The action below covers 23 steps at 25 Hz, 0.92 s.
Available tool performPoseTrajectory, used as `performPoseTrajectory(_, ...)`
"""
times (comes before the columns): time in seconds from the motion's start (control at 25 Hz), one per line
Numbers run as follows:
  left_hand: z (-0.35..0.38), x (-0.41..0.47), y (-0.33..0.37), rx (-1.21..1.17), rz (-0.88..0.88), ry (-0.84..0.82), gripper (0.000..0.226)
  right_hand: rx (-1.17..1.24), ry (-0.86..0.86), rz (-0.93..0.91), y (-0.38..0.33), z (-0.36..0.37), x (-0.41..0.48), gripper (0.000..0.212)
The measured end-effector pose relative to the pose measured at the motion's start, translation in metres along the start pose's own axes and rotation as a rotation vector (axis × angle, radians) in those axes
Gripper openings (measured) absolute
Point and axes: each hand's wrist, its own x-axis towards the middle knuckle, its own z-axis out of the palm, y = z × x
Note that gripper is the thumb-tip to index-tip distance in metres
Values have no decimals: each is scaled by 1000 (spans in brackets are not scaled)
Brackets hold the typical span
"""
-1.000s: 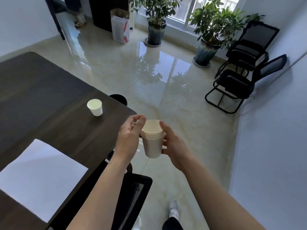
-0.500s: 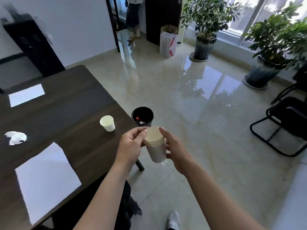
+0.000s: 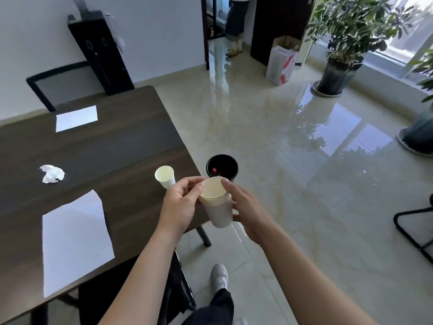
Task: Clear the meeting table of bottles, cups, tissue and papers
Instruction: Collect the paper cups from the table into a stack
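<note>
A stack of several nested paper cups (image 3: 218, 207) hangs in the air just past the table's corner. My right hand (image 3: 246, 209) grips its side and my left hand (image 3: 181, 202) pinches its rim. One more paper cup (image 3: 165, 176) stands upright on the dark wooden table (image 3: 105, 148), close to my left hand. A crumpled white tissue (image 3: 52, 174) lies further left. A large sheet of paper (image 3: 75, 240) lies near the front edge and a smaller sheet (image 3: 76, 118) at the far end.
A black waste bin (image 3: 222, 166) stands on the tiled floor just beyond the table corner, with something red inside. Chairs stand at the table's far end (image 3: 46, 83) and under its near edge. Potted plants (image 3: 339, 43), a carton and another person's legs are at the back.
The view has swung left, bringing the tissue, the far sheet and the bin into sight. Both hands keep hold of the cup stack, which now sits closer to the bin.
</note>
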Motion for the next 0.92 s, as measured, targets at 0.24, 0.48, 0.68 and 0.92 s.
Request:
performPoseTrajectory(0.24,-4,80,-9,29,-36,100,11,-120,-49,10,-27,1,68,25)
performPoseTrajectory(0.48,-29,168,-51,411,-241,187,34,-221,-95,27,-50,17,157,35)
performPoseTrajectory(0.68,-39,195,-92,668,-425,88,42,-244,-134,70,-58,33,202,28)
performPoseTrajectory(0.92,-40,199,-109,703,-443,54,59,-216,-197,88,-58,45,229,36)
